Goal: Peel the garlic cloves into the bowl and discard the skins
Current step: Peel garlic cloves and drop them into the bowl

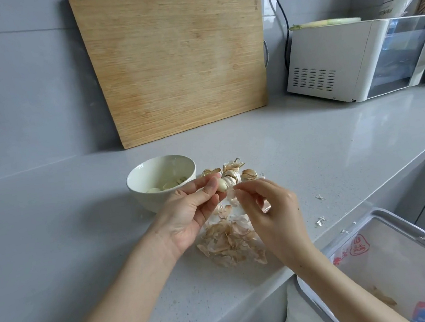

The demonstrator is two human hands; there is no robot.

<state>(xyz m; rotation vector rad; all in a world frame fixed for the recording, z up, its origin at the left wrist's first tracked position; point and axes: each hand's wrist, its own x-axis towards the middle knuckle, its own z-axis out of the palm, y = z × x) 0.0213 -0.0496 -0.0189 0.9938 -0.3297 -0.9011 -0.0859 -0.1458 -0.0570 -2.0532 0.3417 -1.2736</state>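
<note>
My left hand [189, 211] pinches a garlic clove [225, 184] between thumb and fingers, just in front of the cream bowl [138, 178]. My right hand [270, 207] is right beside it, fingertips pinching a piece of skin [232, 194] at the clove's lower side. Several peeled cloves [167, 185] lie inside the bowl. Unpeeled cloves [248, 174] sit on the counter behind my hands. A heap of loose skins [229, 241] lies on the counter under my hands.
A bin lined with a plastic bag [394, 253] stands below the counter edge at the right, some skins inside. A wooden cutting board [177, 60] leans on the wall. A white appliance [354, 60] sits at back right. Skin scraps [320, 221] lie near the edge.
</note>
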